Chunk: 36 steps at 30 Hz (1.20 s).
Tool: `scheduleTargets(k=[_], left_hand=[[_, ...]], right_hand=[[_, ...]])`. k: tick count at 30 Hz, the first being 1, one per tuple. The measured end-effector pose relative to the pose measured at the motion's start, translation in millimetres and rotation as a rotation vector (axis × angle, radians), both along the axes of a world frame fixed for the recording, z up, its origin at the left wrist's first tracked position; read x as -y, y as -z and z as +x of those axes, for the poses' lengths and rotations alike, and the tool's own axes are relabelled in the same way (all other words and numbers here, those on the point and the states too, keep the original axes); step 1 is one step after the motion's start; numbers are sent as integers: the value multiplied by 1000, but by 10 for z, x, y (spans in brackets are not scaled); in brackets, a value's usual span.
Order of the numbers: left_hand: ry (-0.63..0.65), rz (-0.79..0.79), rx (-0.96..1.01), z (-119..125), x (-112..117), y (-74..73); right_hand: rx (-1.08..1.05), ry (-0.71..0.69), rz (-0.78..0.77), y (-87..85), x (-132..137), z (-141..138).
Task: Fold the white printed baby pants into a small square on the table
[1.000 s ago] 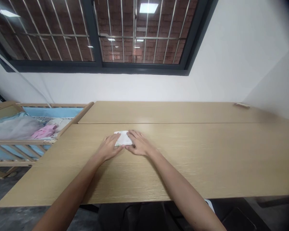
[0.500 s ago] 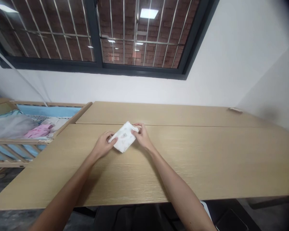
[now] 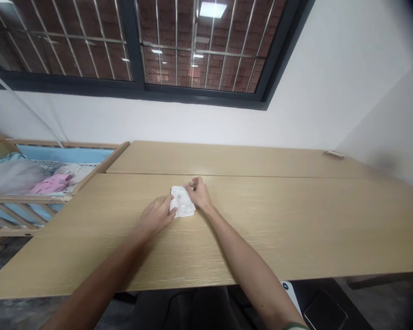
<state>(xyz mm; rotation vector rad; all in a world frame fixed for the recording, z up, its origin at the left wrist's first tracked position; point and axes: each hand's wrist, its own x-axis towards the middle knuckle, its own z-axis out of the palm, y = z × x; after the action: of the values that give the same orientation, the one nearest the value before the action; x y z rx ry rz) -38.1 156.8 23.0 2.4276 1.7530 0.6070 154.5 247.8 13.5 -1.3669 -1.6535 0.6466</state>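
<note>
We find the white bundle [image 3: 183,202] on the table [image 3: 278,220], slightly left of the table's middle and just on the near side of its long seam [image 3: 261,177]; whether its whole underside touches the table, we cannot tell; faint marks show on its top. We note the left hand [image 3: 158,214] at the bundle's left edge, thumb and forefinger touching it; the hand is slightly blurred, and we cannot tell whether it grips. We note the right hand [image 3: 198,193] at the bundle's far right corner, fingers curled and thumb against it; we cannot confirm a firm pinch. Left of the table we record a crib [image 3: 30,199] containing a pink cloth [image 3: 51,184]; beyond the table, a barred window [image 3: 199,93].
</note>
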Motion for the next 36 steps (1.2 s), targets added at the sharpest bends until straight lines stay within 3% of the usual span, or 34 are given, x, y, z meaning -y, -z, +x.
scheduleTargets(k=[4,8,13,16,20,25,29,31,33,36], left_hand=[[165,208,50,88,96,-54],[434,197,56,218,251,-56],[442,71,-60,317,389,65],[441,51,-78,324,410,76],[437,56,-108,331,407,38],[440,110,-96,334,389,91],[428,116,-5,273,302,112],[315,118,128,208,227,69],[72,113,216,134,150,1],[-281,18,104,60,64,-86]], right_hand=[[62,-123,169,-173,149,163],[315,-455,257,-387,436,251],[503,-800,82,-438,663,97],[588,-885,-30,-384,615,36],[632,-835,-16,-291,299,76],[671,-654,114,-143,-155,134],[687,-565,123,-51,-216,139],[626,-488,144,-28,-161,155],[514,-351,186,-19,-96,183],[332,-153,216,-25,-27,217]])
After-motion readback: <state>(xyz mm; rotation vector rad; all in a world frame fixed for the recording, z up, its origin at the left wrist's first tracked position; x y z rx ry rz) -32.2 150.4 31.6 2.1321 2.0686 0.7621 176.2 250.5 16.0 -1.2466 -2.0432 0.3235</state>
